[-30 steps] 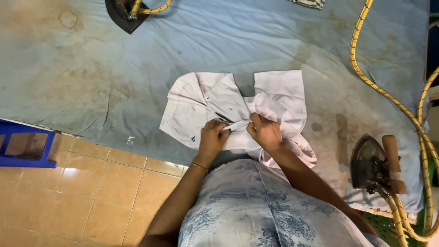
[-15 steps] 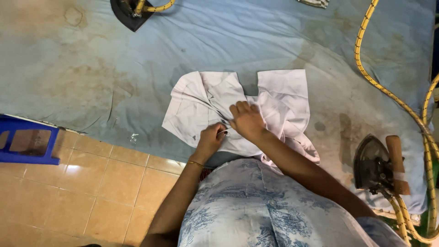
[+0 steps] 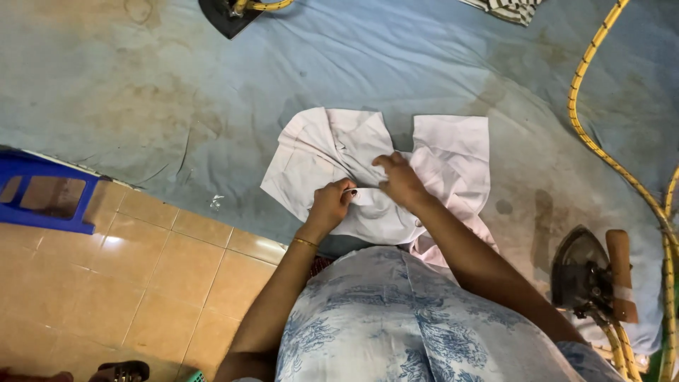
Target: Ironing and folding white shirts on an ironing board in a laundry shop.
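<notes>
Bench point(image 3: 212, 92) fills most of the view, covered in a stained, wrinkled blue-grey cloth point(image 3: 438, 64), its near edge running along the tan tiled floor point(image 3: 141, 269).

White shirt point(image 3: 339, 155) lies spread flat on the cloth at the near edge of the bench, right in front of the person, partly folded, one panel out to the left and one to the right. Its lower right part hangs toward the person's body.

Yellow cord point(image 3: 601, 148) snakes down the right side of the bench. Iron point(image 3: 590, 272) with a wooden handle sits near the right edge, well apart from the shirt. Second iron point(image 3: 230, 13) at the top edge, only partly in view. Striped fabric point(image 3: 509, 8) at the top right, cut off. Blue stool point(image 3: 42, 198) on the floor to the left, beside the bench.

Left hand point(image 3: 331, 205) rests on the shirt's lower middle, fingers curled shut, pinching a fold of the fabric; gold bangle point(image 3: 305, 242) on the wrist. Right hand point(image 3: 399, 178) just beside it, touching the shirt's centre from above, fingers bent and pressing down on the fabric; cannot tell if it grips a fold. Both hands sit over the middle of the shirt, nearly touching each other.
</notes>
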